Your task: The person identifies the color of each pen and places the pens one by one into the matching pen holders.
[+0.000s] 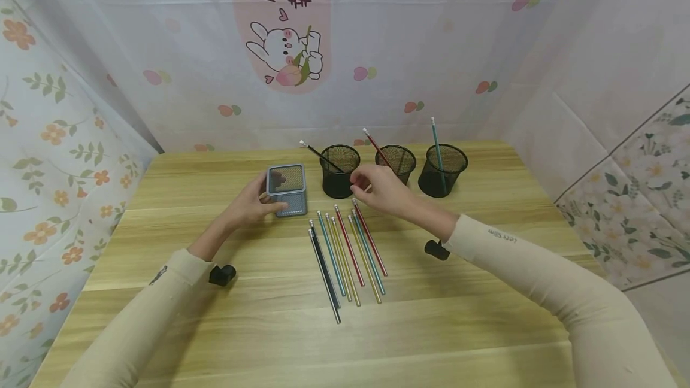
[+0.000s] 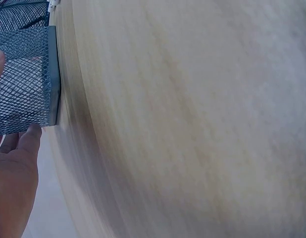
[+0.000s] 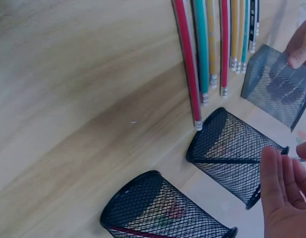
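My left hand (image 1: 250,202) grips a grey square mesh pen holder (image 1: 293,202), thumb on its front and fingers behind its left side. In the left wrist view, fingers (image 2: 30,141) lie against the holder's mesh wall. My right hand (image 1: 380,187) is beside the first round black mesh cup (image 1: 336,184), fingers loosely bent and nothing seen held. A black pencil (image 1: 318,153) leans out of that cup to the left. In the right wrist view, the fingers (image 3: 274,173) overlap the cup's rim. Several pencils (image 1: 345,250) lie in front, in black, teal, gold and red.
Two more round black mesh cups stand to the right: the middle cup (image 1: 404,169) has a red pencil (image 1: 377,147), the far right cup (image 1: 450,166) a teal pencil (image 1: 435,136). A patterned cloth (image 1: 377,35) hangs behind the wooden table (image 1: 458,328).
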The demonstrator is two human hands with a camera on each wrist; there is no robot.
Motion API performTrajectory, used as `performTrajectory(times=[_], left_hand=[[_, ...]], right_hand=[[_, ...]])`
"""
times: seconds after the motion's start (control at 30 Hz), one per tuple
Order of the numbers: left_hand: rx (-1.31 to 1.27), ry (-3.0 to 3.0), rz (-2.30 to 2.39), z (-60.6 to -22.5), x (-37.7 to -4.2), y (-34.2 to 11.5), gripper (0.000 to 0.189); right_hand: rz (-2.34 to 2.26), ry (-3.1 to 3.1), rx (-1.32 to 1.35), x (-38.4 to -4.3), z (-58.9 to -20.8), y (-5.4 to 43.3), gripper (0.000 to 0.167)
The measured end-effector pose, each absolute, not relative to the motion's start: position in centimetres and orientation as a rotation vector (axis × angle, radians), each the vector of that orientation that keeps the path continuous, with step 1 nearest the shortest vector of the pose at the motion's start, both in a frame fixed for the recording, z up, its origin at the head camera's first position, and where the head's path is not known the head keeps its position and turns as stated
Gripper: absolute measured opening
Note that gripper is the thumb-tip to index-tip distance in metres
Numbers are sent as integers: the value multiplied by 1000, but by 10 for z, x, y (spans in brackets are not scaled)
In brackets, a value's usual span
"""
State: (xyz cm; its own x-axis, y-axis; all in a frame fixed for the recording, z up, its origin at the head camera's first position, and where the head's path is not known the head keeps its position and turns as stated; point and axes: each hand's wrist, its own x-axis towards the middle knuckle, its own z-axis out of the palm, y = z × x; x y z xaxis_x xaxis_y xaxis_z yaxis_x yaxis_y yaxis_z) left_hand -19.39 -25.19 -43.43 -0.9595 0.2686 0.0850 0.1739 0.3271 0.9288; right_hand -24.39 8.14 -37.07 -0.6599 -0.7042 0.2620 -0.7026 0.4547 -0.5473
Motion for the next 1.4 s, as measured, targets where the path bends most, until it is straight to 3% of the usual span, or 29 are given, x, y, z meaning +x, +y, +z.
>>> performTrajectory(times=[0.7,1.4], left_hand=[[422,2507,1709,-434,-195,-251,70],[420,2511,1708,-434,-194,-251,68]], right_hand=[[-775,2710,-1055,-237,-394,90,8],[-655,2656,-1006,-232,-402,94,12]])
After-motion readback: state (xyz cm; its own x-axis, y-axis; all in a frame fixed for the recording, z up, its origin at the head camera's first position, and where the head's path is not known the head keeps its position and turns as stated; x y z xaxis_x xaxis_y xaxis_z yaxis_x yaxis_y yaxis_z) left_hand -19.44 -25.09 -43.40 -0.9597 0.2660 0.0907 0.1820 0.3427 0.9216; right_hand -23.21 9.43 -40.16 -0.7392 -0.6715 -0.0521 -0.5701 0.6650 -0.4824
